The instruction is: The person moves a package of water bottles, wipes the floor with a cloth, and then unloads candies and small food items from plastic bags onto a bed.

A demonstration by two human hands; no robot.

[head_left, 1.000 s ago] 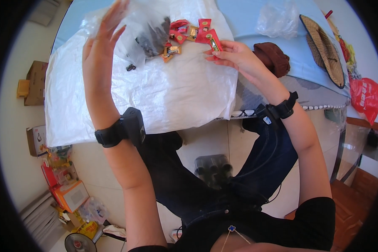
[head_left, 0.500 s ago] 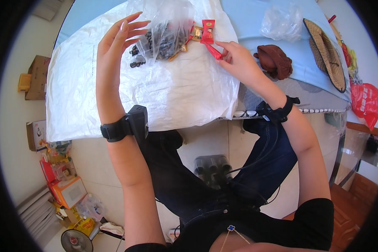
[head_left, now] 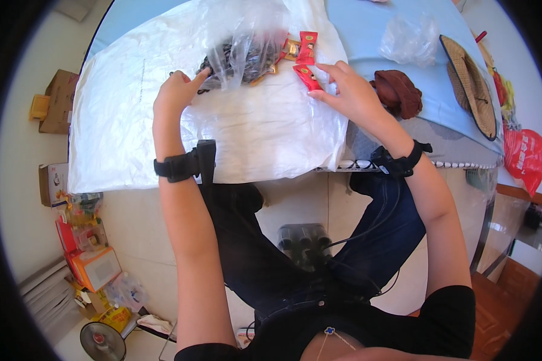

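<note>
Head view: one clear plastic bag (head_left: 238,27), thin and crumpled, on the far part of a white sheet (head_left: 253,144); loose dark, glossy pieces (head_left: 244,60) show through its film and bunch toward its near end. To its right, one red packet (head_left: 308,48), narrow, with flat crimped ends and a small gold mark, standing lengthwise near-to-far; beside it, one gold packet (head_left: 291,50), partly covered. Nearer, one further red wrapper (head_left: 306,78), slanted, with pale print.

Left hand (head_left: 180,90): at the bag's near left edge, index finger extended to the dark pieces; whether the fingers hold anything cannot be told. Right hand (head_left: 349,93): right of the slanted wrapper, thumb and index finger spread wide, thumb tip close against its near end; contact cannot be told.

Farther right, on blue cloth (head_left: 361,30): brown fabric bundle (head_left: 397,93), crumpled clear plastic (head_left: 409,39), woven hat (head_left: 467,87).
</note>
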